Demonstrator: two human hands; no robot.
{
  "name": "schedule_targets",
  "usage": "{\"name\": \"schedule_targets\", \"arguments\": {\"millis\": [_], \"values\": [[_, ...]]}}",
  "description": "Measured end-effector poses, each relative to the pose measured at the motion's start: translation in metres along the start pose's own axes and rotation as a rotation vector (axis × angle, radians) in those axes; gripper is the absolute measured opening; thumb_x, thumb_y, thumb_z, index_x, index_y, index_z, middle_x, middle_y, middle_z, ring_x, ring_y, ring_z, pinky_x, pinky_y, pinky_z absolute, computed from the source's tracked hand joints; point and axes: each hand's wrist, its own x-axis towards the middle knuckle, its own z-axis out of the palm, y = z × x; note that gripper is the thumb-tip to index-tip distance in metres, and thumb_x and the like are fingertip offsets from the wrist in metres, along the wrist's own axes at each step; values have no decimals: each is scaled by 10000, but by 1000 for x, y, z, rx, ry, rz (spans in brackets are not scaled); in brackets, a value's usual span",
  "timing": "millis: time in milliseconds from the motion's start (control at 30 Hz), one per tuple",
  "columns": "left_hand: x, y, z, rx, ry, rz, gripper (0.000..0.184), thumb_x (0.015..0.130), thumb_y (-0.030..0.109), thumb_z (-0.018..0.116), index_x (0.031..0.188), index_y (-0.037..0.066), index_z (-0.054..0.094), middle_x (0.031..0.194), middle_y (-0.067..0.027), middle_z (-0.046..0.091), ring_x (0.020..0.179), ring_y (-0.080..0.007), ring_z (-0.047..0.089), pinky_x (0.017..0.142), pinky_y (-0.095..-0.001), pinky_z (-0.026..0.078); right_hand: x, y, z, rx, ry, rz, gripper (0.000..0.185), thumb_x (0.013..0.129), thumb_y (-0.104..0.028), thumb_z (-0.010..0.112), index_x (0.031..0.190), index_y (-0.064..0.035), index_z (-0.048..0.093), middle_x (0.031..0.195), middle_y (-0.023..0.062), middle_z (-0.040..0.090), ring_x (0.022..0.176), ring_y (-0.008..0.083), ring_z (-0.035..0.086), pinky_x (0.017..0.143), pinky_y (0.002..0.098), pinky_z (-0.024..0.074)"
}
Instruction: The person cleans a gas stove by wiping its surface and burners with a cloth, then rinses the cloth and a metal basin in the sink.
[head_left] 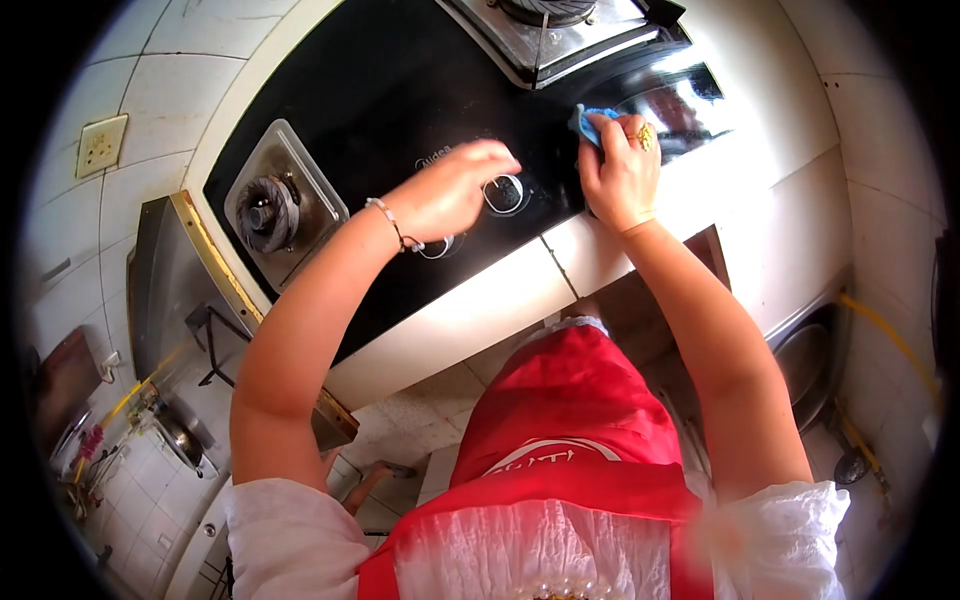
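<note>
Found blue cloth (592,124) clamped in right hand (625,175), at black hob (370,100).
Noted nearest, red apron (570,400), then white counter edge (470,320). Saw left hand (445,190) open, fingers extended, beside white-rimmed knobs (503,195), apart from right hand; cannot tell whether touching the hob. Located cloth under right fingers, toward hob's right side. Recorded farthest, burner (548,10) in metal tray (590,50).

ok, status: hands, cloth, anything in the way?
Right hand gripping blue cloth over black cooktop. Left hand near control knobs, contact unclear. Metal burner tray close beyond cloth, possible obstruction.
</note>
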Motion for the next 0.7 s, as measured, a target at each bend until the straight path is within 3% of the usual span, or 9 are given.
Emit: {"name": "schedule_targets", "arguments": {"millis": [33, 100, 167, 267, 300, 400, 500, 567, 700], "values": [[-2, 8, 3, -94, -54, -32, 526, 720, -163, 380, 1187, -28, 582, 1244, -193, 549, 1225, -342, 513, 1086, -361, 383, -1, 0, -1, 2, -1, -1, 239, 761, -129, 689, 994, -88, 654, 897, 115, 546, 866, 332, 531, 764, 427, 423], [2, -5, -10, -53, 70, -78, 516, 720, -143, 400, 1187, -27, 586, 1251, -179, 545, 1226, -337, 512, 1074, -366, 391, -3, 0, -1, 4, -3, 2, 242, 760, -128, 690, 995, -89, 653, 898, 116, 547, 868, 333, 532, 765, 428, 423], [-1, -8, -10, 70, 30, -38, 499, 739, -137, 401, 1187, -25, 588, 1256, -167, 546, 1226, -326, 515, 1064, -356, 398, -1, 0, 0, 5, 2, 3, 244, 758, -127, 690, 997, -89, 653, 899, 117, 548, 871, 333, 532, 766, 428, 424], [-9, 7, -2, -115, -26, -127, 462, 782, -124, 409, 1197, -24, 585, 1234, -167, 562, 1192, -316, 539, 1040, -347, 415, -2, 1, 0, 36, -4, -5, 257, 751, -112, 694, 1004, -93, 651, 911, 121, 546, 877, 337, 532, 768, 433, 424], [-12, 2, -4, 17, 145, -16, 469, 789, -114, 435, 1222, -11, 581, 1258, -170, 551, 1164, -318, 560, 1021, -336, 429, -2, 2, -1, 42, -6, -19, 257, 751, -112, 694, 1004, -93, 651, 911, 121, 546, 877, 337, 532, 768, 433, 424], [-51, -1, -2, -26, 666, -222, 445, 815, -93, 462, 1233, 5, 581, 1236, -185, 578, 1093, -324, 597, 946, -341, 476, 0, 5, -10, 53, -135, -81, 323, 717, -61, 675, 1038, -92, 655, 960, 123, 552, 885, 341, 527, 775, 441, 424], [-121, -13, 38, 79, 921, -388, 454, 822, -119, 460, 1235, 16, 592, 1264, -149, 568, 1141, -301, 575, 971, -353, 460, 12, 2, -32, 132, -434, -242, 380, 681, 31, 634, 1033, -97, 694, 972, 103, 566, 899, 339, 521, 809, 438, 440], [-147, -6, 72, 106, 934, -515, 431, 818, -89, 466, 1224, -15, 589, 1271, -153, 569, 1225, -325, 517, 1050, -408, 405, 33, -4, -25, 186, -547, -319, 378, 678, 43, 625, 1020, -99, 702, 978, 101, 576, 913, 335, 524, 821, 425, 446], [-148, 3, 94, 437, 786, -472, 433, 802, 5, 517, 1224, 42, 605, 1324, -129, 540, 1273, -335, 479, 1092, -510, 333, 70, -48, 30, 362, -738, -647, 365, 688, 50, 608, 997, -109, 717, 1024, 100, 610, 952, 333, 537, 862, 389, 460]]}}
